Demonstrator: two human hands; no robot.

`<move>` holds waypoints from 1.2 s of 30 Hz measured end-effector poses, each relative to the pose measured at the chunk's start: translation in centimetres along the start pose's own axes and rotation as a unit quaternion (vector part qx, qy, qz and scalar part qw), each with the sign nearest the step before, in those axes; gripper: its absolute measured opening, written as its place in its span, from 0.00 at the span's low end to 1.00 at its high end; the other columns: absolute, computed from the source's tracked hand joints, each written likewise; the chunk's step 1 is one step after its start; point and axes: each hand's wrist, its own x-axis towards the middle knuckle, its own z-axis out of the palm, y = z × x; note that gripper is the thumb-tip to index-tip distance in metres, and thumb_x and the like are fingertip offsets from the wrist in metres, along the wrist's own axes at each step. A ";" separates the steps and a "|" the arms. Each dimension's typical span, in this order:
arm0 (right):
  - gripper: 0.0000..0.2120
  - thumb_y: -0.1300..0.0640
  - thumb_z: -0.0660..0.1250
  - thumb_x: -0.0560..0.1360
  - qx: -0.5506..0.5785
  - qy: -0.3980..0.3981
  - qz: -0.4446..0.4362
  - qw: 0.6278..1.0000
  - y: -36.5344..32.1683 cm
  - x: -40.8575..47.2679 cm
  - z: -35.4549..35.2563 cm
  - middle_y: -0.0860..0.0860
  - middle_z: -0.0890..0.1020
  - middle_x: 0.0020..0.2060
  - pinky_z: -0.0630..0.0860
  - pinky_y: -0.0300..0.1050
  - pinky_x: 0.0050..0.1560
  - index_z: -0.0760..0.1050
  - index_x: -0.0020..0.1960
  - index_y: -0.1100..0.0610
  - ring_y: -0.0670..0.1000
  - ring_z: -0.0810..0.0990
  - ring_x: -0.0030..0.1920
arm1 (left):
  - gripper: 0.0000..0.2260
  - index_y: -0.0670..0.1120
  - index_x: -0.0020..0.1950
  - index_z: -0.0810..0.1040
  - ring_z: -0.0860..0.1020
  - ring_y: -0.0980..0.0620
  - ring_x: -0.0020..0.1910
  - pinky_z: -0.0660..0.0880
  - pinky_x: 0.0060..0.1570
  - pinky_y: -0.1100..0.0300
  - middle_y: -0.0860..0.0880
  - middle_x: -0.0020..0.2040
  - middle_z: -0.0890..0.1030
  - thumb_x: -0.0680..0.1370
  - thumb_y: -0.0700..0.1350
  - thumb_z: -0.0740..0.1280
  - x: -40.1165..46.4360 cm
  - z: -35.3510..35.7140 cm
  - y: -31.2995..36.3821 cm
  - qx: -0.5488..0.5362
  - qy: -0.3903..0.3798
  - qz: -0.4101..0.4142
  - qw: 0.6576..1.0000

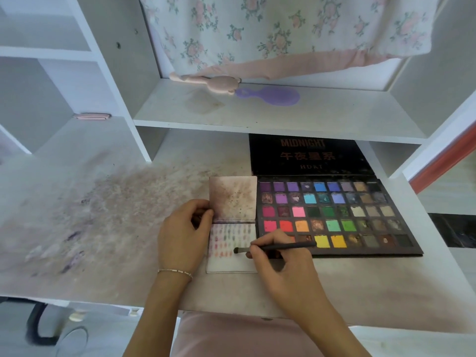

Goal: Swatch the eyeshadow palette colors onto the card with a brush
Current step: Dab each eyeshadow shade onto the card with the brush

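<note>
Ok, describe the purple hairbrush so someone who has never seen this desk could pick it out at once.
Start at the open eyeshadow palette on the white desk and look up to the shelf right above it. The purple hairbrush lies flat there below the floral cloth. A pale pink brush sits just to its left, so colour alone tells them apart.

Open multicoloured palette (334, 215); smudged folded card (231, 228) beside; brush (273, 247) touching card.
</note>
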 end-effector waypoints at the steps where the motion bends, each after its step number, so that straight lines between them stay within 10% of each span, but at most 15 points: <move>1: 0.05 0.56 0.66 0.71 -0.006 -0.003 0.001 1.000 0.0 0.0 0.0 0.45 0.80 0.37 0.74 0.35 0.42 0.73 0.40 0.47 0.44 0.78 0.42 | 0.05 0.51 0.43 0.80 0.75 0.64 0.35 0.67 0.36 0.70 0.63 0.33 0.75 0.72 0.40 0.68 0.0 0.0 0.0 0.002 -0.001 0.000 1.000; 36: 0.08 0.59 0.65 0.74 -0.045 -0.029 0.025 0.998 0.0 0.0 0.0 0.45 0.79 0.38 0.74 0.38 0.42 0.71 0.41 0.47 0.44 0.77 0.43 | 0.05 0.51 0.44 0.80 0.75 0.63 0.36 0.67 0.36 0.69 0.63 0.34 0.75 0.73 0.41 0.67 0.0 0.1 -0.2 0.001 0.005 -0.007 1.000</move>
